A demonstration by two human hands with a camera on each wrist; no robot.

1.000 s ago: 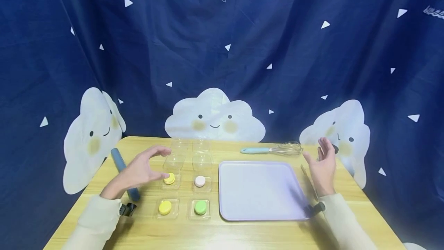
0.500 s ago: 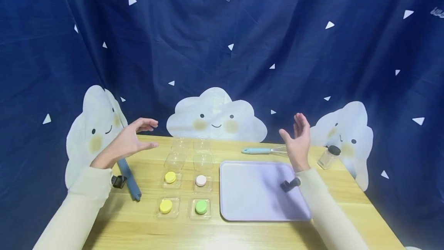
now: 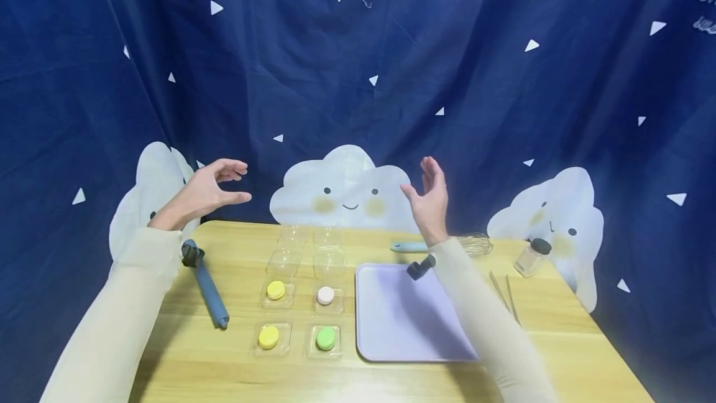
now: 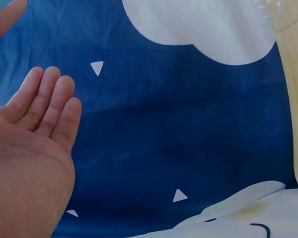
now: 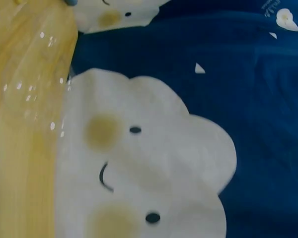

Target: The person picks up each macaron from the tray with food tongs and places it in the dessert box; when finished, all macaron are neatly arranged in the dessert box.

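Note:
My left hand [image 3: 208,193] is raised over the back left of the table, thumb apart from its relaxed fingers, holding nothing. In the left wrist view, the palm of that hand [image 4: 35,148] shows bare. My right hand [image 3: 431,207] hangs above the back edge near the whisk, also holding nothing. Below and between the hands, clear plastic boxes [image 3: 284,261] lie with their lids opened back. They hold a yellow macaron [image 3: 276,290], another yellow macaron [image 3: 268,337], a pale pink macaron [image 3: 325,295] and a green macaron [image 3: 326,338].
A lilac tray [image 3: 386,328] lies right of the boxes, partly under my right sleeve. Behind it is a whisk [image 3: 408,246] with a blue handle. A black-lidded jar [image 3: 531,258] and a thin two-pronged metal tool [image 3: 511,300] are rightward. A long blue object [image 3: 209,291] lies left.
Both hands have risen away from the tabletop. The left hand has moved up and left from the yellow macaron; the right has moved left from beside the jar. The macarons stay put.

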